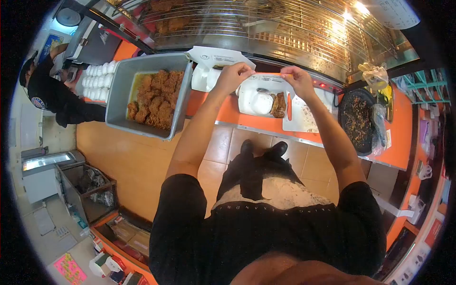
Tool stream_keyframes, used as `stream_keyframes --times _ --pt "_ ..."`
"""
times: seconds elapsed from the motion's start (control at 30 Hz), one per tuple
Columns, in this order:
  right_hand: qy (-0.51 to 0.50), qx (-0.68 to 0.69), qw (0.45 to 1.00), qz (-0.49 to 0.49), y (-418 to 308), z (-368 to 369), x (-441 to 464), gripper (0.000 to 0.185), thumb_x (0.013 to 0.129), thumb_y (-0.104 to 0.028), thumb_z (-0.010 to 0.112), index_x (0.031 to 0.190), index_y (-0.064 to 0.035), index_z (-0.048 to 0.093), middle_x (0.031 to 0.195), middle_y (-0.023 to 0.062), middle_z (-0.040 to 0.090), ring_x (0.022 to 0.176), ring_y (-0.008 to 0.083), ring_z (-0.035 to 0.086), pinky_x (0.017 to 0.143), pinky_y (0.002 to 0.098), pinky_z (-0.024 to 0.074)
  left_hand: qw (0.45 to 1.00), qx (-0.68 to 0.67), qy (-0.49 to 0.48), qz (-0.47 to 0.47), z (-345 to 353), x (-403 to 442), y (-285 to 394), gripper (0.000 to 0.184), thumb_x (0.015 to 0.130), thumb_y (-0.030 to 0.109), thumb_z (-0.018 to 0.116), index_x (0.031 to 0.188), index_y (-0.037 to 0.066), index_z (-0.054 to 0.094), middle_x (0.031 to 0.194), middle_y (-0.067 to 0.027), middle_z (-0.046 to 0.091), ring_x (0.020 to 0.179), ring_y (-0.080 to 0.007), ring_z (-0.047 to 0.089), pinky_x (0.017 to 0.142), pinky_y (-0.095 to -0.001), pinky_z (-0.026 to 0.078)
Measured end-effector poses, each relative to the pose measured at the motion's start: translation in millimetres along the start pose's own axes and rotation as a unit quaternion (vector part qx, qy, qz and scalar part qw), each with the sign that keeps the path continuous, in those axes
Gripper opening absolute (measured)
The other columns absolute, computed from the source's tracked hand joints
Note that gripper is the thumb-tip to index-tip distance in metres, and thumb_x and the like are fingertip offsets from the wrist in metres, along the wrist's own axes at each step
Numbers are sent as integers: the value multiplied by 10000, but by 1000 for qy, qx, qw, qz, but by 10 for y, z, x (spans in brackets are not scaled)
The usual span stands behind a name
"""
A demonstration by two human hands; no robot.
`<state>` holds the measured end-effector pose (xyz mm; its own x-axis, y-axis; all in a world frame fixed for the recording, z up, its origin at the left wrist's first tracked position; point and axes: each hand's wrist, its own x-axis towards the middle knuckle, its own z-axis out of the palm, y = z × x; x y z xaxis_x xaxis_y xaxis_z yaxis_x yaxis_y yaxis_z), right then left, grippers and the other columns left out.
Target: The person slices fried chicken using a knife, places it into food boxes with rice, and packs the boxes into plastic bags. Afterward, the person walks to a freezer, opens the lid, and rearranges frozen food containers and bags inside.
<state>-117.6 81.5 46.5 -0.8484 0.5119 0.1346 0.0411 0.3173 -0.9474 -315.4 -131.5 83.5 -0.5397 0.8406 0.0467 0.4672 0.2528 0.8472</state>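
We stand at an orange counter with both hands at an open white box, which sits on the counter right in front of us. Our left hand has its thumb and fingertips drawn together on the left end of the box's raised, orange-edged far side, and our right hand pinches the same edge toward its right end, so the fingers of both are narrow and holding the box. Inside it we see a round white bundle and, touching or just beside it, a browned piece of food. Another open white box stands to the left, near our left forearm. Just right of ours lies a white board scattered with crumbs, and farther right a dark tray holds more of them. Left of the boxes, a grey tub carries a heap of crusty fried pieces, with rows of white bundles beyond it. Behind the counter rises a lit display case with wire racks, and at far left we see a co-worker in black.
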Motion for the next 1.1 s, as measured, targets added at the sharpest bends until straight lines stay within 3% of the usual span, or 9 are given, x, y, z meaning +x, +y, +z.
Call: stream_keyframes --times 0.07,0.3,0.43,0.57,0.63,0.83,0.9,0.93,1.1 --pt "-35 14 999 14 -96 -10 47 199 886 -200 750 995 -33 747 951 112 745 903 180 681 824 305 524 996 -22 30 86 5 15 -62 269 879 309 731 977 58 745 884 -118 735 797 -278 703 723 -368 527" --pt "-38 -201 978 -37 -135 -40 -65 393 893 -218 735 1252 -77 656 1013 162 731 894 262 685 849 350 520 987 129 -32 87 -21 -40 -25 339 878 309 737 1124 77 719 937 -141 732 822 -292 695 728 -381 528" --pt "-49 -236 970 21 -142 -140 -402 378 928 -87 648 1304 -111 621 1221 146 687 1024 272 692 864 353 541 985 144 48 86 90 -546 -301 266 882 186 698 1127 83 689 1000 -131 705 941 -340 667 777 -411 534" --pt "31 -262 961 -77 63 144 -1129 365 890 38 577 1222 -97 648 1325 153 624 1135 337 655 960 387 531 970 163 121 135 429 -1209 -504 261 869 31 655 1128 64 644 1169 -144 657 1057 -334 640 889 -389 545" --pt "51 -260 959 -96 293 353 -1372 350 897 85 555 1227 -32 564 1480 265 444 1304 337 540 986 365 515 975 135 141 110 573 -1407 -415 292 869 0 633 1154 57 617 1224 -161 623 1087 -328 631 903 -385 545" --pt "40 84 993 79 482 687 -1420 503 912 135 464 1371 -43 362 1390 203 490 1237 285 564 925 396 566 981 -145 128 -23 835 -1557 -582 408 881 -76 557 1275 11 496 1336 -193 538 1150 -299 615 932 -385 540" --pt "80 118 982 125 316 677 -1290 433 925 38 583 1325 -24 431 1211 140 562 1089 235 618 822 338 573 976 -184 102 -51 811 -1556 -620 414 894 -83 540 1295 -9 466 1348 -182 530 1170 -275 608 952 -384 535" --pt "58 163 972 156 305 635 -1256 478 910 43 596 1355 -26 435 1337 195 539 1116 214 619 803 324 579 981 -161 96 -45 796 -1541 -644 441 881 -86 551 1307 11 492 1339 -194 534 1176 -307 605 945 -386 534" --pt "36 -60 995 70 316 599 -1265 529 925 92 432 1439 -30 396 1457 230 458 1207 271 598 885 357 568 996 -15 83 24 682 -1594 -510 512 870 -105 525 1357 50 548 1359 -227 526 1182 -350 600 972 -402 515"
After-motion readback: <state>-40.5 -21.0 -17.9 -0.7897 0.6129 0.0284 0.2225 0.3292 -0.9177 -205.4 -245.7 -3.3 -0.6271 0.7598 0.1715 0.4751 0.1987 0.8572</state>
